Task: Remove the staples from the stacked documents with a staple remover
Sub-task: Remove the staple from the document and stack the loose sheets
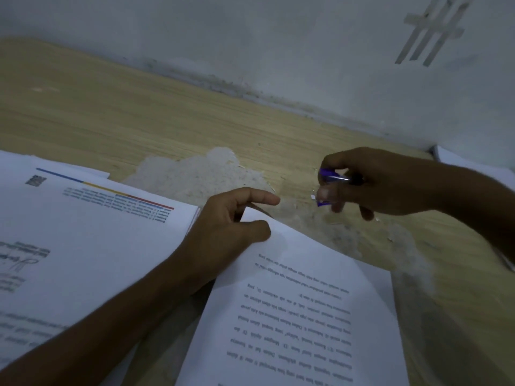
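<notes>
A printed white document lies in front of me on the wooden table, its text upside down. My left hand pinches its far left corner between thumb and fingers, lifting the corner a little. My right hand hovers to the right of that corner, above the table, and grips a small purple staple remover with metal jaws. The remover is apart from the paper. No staple can be made out.
A thick stack of printed papers with a blue, yellow and red stripe lies at the left. The table's surface is worn to a pale rough patch in the middle. A grey wall borders the far edge. More white paper sits at the far right.
</notes>
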`<control>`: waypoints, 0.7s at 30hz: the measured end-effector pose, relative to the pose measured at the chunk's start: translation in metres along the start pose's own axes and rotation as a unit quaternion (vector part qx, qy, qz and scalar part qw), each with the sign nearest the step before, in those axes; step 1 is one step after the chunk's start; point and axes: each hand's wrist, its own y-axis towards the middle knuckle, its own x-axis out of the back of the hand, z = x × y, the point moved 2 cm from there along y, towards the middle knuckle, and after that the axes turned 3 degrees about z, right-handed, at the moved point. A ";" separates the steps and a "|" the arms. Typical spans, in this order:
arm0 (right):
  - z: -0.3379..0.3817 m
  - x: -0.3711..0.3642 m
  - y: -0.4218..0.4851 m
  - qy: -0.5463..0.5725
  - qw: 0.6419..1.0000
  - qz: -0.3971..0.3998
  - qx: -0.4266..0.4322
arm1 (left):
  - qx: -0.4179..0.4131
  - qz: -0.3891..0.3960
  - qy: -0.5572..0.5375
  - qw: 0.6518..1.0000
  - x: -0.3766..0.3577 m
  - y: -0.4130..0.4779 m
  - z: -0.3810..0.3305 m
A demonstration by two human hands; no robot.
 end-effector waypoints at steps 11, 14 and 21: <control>0.013 -0.022 -0.015 -0.091 0.983 -0.003 0.158 | 0.024 -0.012 -0.024 0.999 0.001 0.002 0.000; 0.008 -0.018 -0.015 -0.136 0.974 -0.053 0.176 | 0.023 0.005 -0.036 0.999 0.001 0.001 -0.001; 0.006 -0.027 -0.015 -0.271 0.944 -0.052 0.179 | 0.002 -0.007 -0.030 1.000 -0.003 0.001 0.000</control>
